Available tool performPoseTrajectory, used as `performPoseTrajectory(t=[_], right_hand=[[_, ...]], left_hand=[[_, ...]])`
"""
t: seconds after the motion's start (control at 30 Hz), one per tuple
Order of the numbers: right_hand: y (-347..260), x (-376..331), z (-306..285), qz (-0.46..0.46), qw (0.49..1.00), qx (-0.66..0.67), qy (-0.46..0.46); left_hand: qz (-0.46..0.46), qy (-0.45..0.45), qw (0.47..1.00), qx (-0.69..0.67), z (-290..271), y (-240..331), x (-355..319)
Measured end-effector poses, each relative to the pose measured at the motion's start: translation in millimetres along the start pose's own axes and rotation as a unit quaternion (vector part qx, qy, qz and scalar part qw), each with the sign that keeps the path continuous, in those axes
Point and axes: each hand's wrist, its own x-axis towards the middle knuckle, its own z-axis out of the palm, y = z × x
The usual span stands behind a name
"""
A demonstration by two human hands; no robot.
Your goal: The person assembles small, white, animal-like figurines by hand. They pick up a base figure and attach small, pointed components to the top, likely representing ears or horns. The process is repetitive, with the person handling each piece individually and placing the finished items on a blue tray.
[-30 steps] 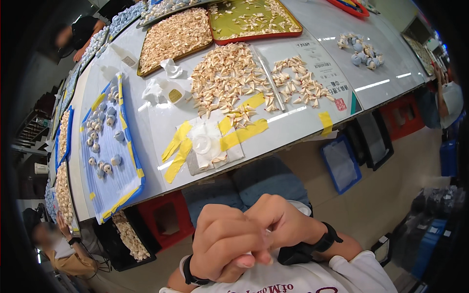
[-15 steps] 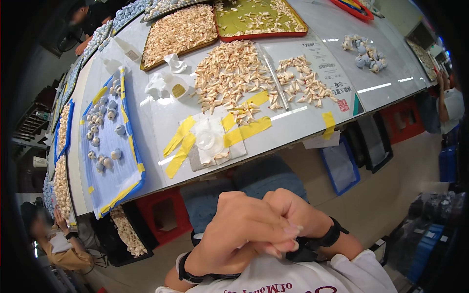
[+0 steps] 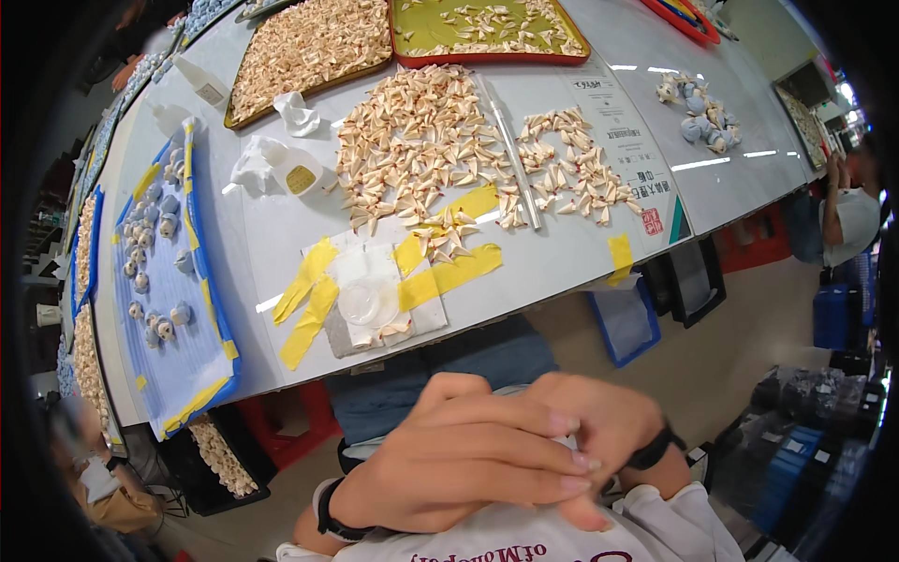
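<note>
In front of my shirt, below the table's front edge, my two hands meet. My left hand (image 3: 449,464) lies across my right hand (image 3: 611,417), its fingers stretched out and slightly apart. The right hand's fingers are mostly hidden under the left; anything inside them cannot be seen. Beyond the hands, on the table, a white pad (image 3: 426,317) carries a clear round dish (image 3: 368,302) and a few small pointed pieces. Behind it spreads a heap of cream pointed pieces with reddish tips (image 3: 412,140), beside a slim clear rod (image 3: 510,155).
A blue-rimmed tray (image 3: 229,323) on the left holds small blue-and-white pieces. Bottles (image 3: 298,176) and crumpled tissue (image 3: 298,114) stand near the heap. Trays (image 3: 421,45) of cream pieces line the back. Yellow tape (image 3: 309,318) marks the table. Other people (image 3: 852,211) sit at both sides.
My left fingers have straightened from a folded clasp and now lie over the right hand. The view has shifted, so the table's things sit farther left.
</note>
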Motion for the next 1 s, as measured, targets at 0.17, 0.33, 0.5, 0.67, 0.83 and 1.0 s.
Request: performPoseTrajectory(t=[0.17, 0.33, 0.5, 0.67, 0.83, 1.0], right_hand=[[-60.1, -13.4, -47.0, 0.053, 0.825, -0.392, 0.403], [-58.4, -22.0, -89.3, 0.1, 0.699, -0.55, 0.446], [-50.7, -7.7, -91.8, 0.127, 0.699, -0.53, 0.463], [-50.0, -5.0, -94.8, 0.129, 0.676, -0.583, 0.431], [-47.3, -9.0, -98.8, 0.05, 0.683, -0.492, 0.538], [-51.1, -5.7, -104.5, 0.052, 0.679, -0.572, 0.458]], left_hand=[[0.029, 0.174, 0.974, 0.143, -46.1, 22.5, -36.2], [-0.24, 0.432, 0.758, 0.426, -116.2, 43.0, -109.6], [-0.38, 0.295, 0.731, 0.484, -131.0, 37.6, -122.3], [-0.409, 0.217, 0.746, 0.478, -122.0, 18.7, -116.7], [-0.437, 0.239, 0.719, 0.485, -132.6, 8.7, -122.7], [-0.345, 0.21, 0.645, 0.649, -151.1, -2.6, -124.4]])
